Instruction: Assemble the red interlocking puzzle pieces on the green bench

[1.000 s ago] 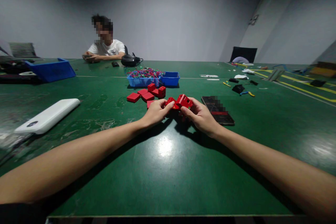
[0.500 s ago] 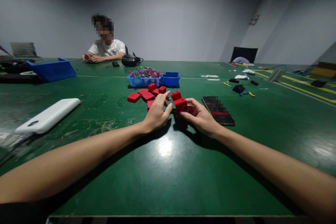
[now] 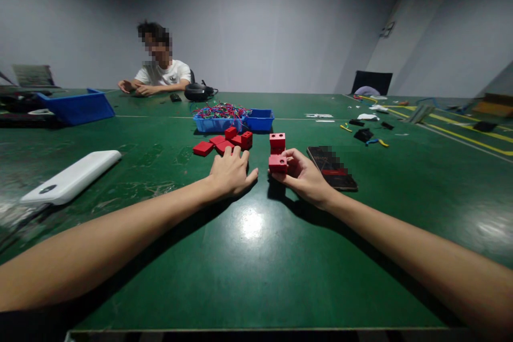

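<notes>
Between the thumb and fingers of my right hand (image 3: 302,179) is a red block (image 3: 278,163) with a round hole in its front. Directly behind it stands another red block (image 3: 277,140) with two holes; whether the two are joined I cannot tell. My left hand (image 3: 232,172) lies low over the table, palm down, fingers apart and thumb pointing right. Its fingertips reach the near side of a loose cluster of red blocks (image 3: 203,148). What is under that palm is hidden.
Behind the cluster stand a blue bin (image 3: 218,124) of coloured wires and a second blue bin (image 3: 262,122). A phone (image 3: 332,168) lies right of my right hand, a white power bank (image 3: 74,177) far left. Pliers (image 3: 377,142) lie further right. Across the table sits a person (image 3: 164,72).
My left hand has moved left and down from the held block to the cluster, its fingers spreading. The red blocks at my right hand have turned to face me more squarely.
</notes>
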Demonstrator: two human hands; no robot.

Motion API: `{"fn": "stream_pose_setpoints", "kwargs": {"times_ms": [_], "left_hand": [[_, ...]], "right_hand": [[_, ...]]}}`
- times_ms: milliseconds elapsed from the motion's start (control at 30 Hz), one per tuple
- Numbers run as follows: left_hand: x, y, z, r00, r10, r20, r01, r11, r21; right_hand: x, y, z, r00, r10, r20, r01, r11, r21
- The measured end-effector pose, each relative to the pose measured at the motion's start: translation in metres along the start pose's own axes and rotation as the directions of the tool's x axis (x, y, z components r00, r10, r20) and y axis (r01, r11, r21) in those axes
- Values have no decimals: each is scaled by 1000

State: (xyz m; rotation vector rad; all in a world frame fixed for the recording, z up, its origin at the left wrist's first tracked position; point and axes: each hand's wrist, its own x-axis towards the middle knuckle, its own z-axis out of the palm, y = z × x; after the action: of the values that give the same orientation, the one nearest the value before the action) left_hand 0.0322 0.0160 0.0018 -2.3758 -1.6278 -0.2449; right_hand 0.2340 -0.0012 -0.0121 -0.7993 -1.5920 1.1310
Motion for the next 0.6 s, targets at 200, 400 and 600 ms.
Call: {"fn": "stream_pose_setpoints", "kwargs": {"times_ms": [200, 400, 600], "left_hand": [[6, -13, 22, 934, 265, -239, -348, 825, -445], [5, -16, 26, 835, 335, -437, -547, 600, -584], [5, -14, 20, 848, 339, -407, -530, 570, -629]], "right_hand": [[-1, -2, 0, 999, -41, 18, 43, 993, -113], [-1, -3, 2, 989, -144, 20, 144, 966, -217], [-3, -6, 4, 981, -157, 111, 184, 932, -311]]}}
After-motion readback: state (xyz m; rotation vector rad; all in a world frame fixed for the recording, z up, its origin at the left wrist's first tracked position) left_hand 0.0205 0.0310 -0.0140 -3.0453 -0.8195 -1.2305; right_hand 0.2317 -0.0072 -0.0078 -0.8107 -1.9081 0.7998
